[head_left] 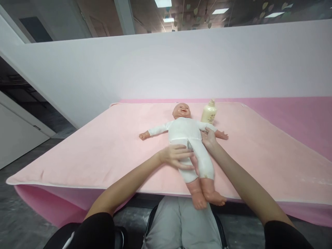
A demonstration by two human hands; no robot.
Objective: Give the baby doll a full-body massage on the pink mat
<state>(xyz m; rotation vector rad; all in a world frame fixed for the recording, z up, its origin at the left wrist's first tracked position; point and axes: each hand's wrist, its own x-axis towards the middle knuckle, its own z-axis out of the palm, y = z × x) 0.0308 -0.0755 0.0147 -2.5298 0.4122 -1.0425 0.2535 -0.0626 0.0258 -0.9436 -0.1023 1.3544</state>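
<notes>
A white cloth doll with a shiny head [184,128] lies mid-frame on a flat pink cloth [116,145]. The left hand [176,156] is open over its leg; the right hand [209,138] touches its arm, grip unclear.

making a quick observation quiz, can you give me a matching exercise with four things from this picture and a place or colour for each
1. left hand
2. right hand
3. pump bottle
4. blanket

A. light pink
B. beside the torso of the doll
C. pale yellow
D. over the doll's legs

Pairs: 1-D, 2-B, 3-C, 4-A
</notes>
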